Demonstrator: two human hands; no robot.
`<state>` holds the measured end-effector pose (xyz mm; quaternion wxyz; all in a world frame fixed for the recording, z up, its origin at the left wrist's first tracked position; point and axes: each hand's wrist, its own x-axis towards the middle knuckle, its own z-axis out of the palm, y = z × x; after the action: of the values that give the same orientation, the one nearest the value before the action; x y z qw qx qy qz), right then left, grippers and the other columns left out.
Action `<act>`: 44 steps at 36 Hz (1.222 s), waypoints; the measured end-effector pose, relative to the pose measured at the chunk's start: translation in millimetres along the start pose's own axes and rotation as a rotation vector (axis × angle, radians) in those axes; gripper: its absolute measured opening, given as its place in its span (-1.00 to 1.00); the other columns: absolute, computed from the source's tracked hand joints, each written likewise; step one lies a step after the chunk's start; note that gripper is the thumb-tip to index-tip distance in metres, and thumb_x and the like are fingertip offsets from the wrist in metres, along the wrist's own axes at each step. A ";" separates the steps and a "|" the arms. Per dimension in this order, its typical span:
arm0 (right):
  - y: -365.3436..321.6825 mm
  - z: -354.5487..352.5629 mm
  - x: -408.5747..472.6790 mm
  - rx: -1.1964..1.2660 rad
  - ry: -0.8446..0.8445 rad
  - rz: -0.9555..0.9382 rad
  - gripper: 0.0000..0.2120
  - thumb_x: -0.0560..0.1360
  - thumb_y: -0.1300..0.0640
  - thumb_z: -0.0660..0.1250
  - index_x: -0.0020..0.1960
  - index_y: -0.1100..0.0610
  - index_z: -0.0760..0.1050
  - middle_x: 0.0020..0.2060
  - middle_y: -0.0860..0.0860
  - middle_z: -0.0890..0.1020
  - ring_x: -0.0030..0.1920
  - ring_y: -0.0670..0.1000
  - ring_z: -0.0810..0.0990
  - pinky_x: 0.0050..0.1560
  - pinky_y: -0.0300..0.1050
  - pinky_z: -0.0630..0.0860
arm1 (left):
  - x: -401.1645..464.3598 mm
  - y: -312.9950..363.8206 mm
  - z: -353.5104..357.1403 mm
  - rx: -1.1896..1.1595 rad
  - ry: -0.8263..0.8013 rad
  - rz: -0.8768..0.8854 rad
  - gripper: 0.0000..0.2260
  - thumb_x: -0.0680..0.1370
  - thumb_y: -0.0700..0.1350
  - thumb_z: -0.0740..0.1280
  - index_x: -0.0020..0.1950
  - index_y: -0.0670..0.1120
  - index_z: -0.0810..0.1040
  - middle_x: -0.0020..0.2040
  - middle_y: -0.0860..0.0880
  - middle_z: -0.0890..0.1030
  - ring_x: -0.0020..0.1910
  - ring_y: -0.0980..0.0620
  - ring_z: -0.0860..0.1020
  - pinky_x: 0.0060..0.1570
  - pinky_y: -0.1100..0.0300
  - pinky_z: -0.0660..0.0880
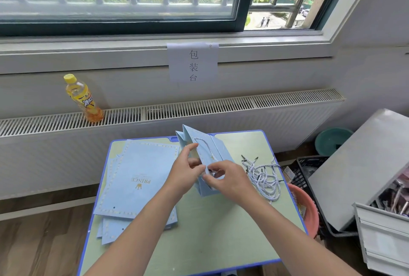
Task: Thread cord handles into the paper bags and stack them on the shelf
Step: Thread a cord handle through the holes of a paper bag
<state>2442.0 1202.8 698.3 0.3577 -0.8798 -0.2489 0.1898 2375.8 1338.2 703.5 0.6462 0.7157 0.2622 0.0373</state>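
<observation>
A light blue paper bag (209, 142) stands partly opened at the middle of the small table (221, 231). A white twisted cord (207, 144) loops across its near panel. My left hand (184, 172) grips the bag's upper edge. My right hand (225, 178) pinches the cord's end against the bag's edge. A pile of flat blue bags (137, 178) printed with PRINCE lies on the table's left half. Several loose cord handles (264, 176) lie tangled on the right side.
A yellow drink bottle (83, 98) stands on the radiator (199, 107) below the window. A paper sign (192, 62) hangs from the sill. Right of the table are a pink basin (306, 207), a black crate (309, 165), a green basin (332, 141) and a grey cabinet (363, 165).
</observation>
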 end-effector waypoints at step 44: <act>8.1 -28.3 -2.2 -0.010 0.239 -0.007 -0.89 0.46 0.27 0.32 -0.18 0.10 0.46 -0.06 0.06 0.63 -0.15 0.05 0.58 -0.06 -0.04 0.53 | 25.4 33.7 12.7 0.595 -0.284 -0.107 -0.85 0.48 -0.27 0.22 -0.29 -0.11 0.41 -0.20 -0.15 0.58 -0.24 -0.06 0.50 -0.25 0.16 0.38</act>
<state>2457.2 1181.4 711.8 0.3810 -0.8971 -0.2085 0.0813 2413.7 1336.6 726.0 0.4399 0.8564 0.2062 -0.1749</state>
